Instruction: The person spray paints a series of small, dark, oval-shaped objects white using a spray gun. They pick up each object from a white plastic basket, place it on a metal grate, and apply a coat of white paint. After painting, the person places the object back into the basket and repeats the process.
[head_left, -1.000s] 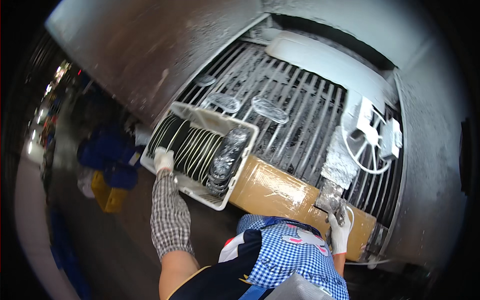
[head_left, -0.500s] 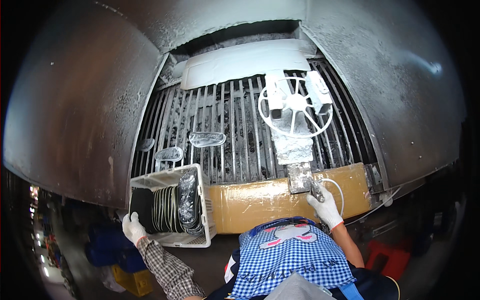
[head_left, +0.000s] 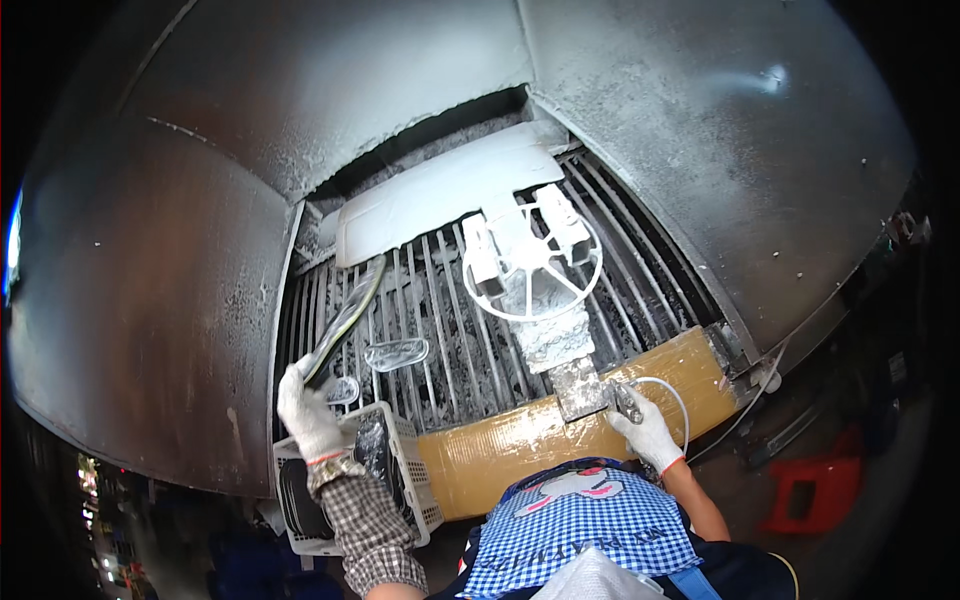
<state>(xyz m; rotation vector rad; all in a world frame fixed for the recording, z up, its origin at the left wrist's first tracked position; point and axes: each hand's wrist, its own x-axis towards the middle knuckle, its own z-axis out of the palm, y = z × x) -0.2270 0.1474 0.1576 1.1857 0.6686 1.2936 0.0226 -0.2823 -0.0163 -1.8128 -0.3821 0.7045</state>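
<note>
My left hand (head_left: 308, 415), in a white glove, reaches over the white basket (head_left: 415, 470). It grips the near end of a long, dark, sole-shaped piece (head_left: 352, 308) with a pale yellowish edge, which is tilted over the bars and smeared by motion. More dark flat pieces (head_left: 372, 445) stand in the basket, partly hidden by my forearm. Gloved too, my right hand (head_left: 645, 430) is closed round a small metal spray-gun-like tool (head_left: 628, 403) beside a metal block (head_left: 580, 390). A white hose (head_left: 680, 395) curves by that hand.
A white-coated spoked wheel (head_left: 555, 290) carries two upright blocks (head_left: 482, 250) above the metal grate (head_left: 440, 320). Glossy oval pieces (head_left: 397, 354) lie on the bars. A white sheet (head_left: 430, 190) covers the back. Brown taped cardboard (head_left: 500, 445) lines the front; metal walls (head_left: 190, 300) enclose the sides.
My left hand has moved from the basket's left side up over it, lifting out a dark sole-shaped piece. My right hand stays on the tool. The whole view has turned and shifted.
</note>
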